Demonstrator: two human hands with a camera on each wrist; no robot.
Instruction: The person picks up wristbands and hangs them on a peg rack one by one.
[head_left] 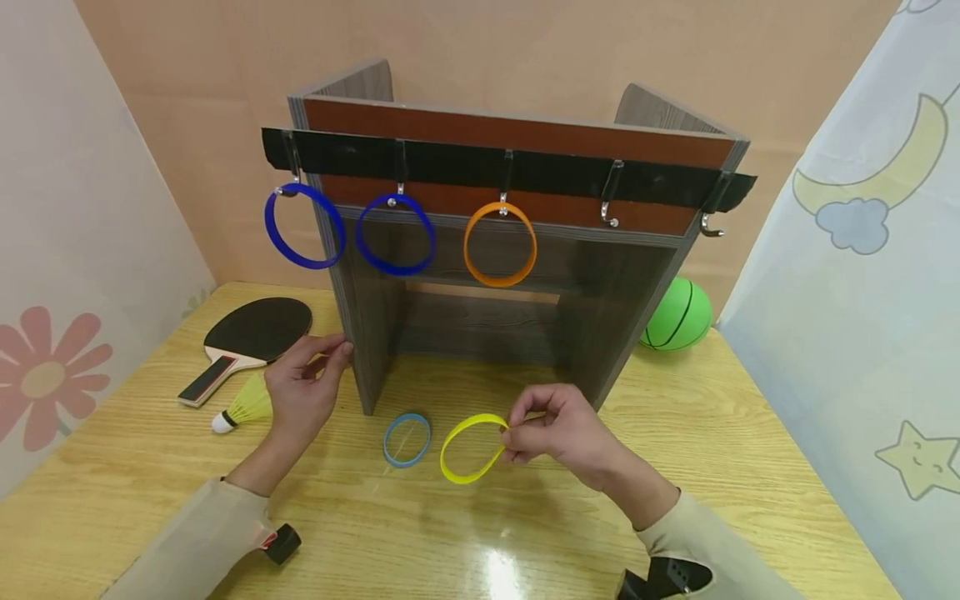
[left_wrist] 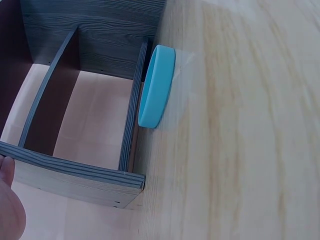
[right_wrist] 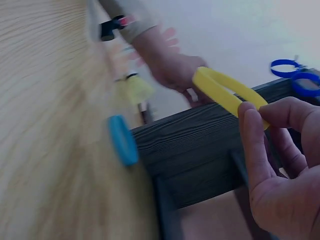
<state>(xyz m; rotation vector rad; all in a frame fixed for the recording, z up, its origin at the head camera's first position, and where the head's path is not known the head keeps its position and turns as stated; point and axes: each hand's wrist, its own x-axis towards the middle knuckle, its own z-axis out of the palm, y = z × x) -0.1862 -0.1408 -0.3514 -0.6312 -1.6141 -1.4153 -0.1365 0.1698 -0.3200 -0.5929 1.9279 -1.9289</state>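
- Right hand point(head_left: 558, 429) pinched the yellow band point(right_wrist: 220, 94), fingertips together.
- Light blue band point(left_wrist: 159, 87) lay between the hands.
- Left hand point(head_left: 307, 387), fingers curled, held the shelf point(head_left: 358, 325) by its edge.
- Beyond both, blue bands point(head_left: 401, 271) and an orange band point(head_left: 501, 283) hung.

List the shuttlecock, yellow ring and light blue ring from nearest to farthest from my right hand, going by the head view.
1. Yellow ring: pinched in the right hand.
2. Light blue ring: on the table, left of the yellow ring.
3. Shuttlecock: farthest left, past the left hand.
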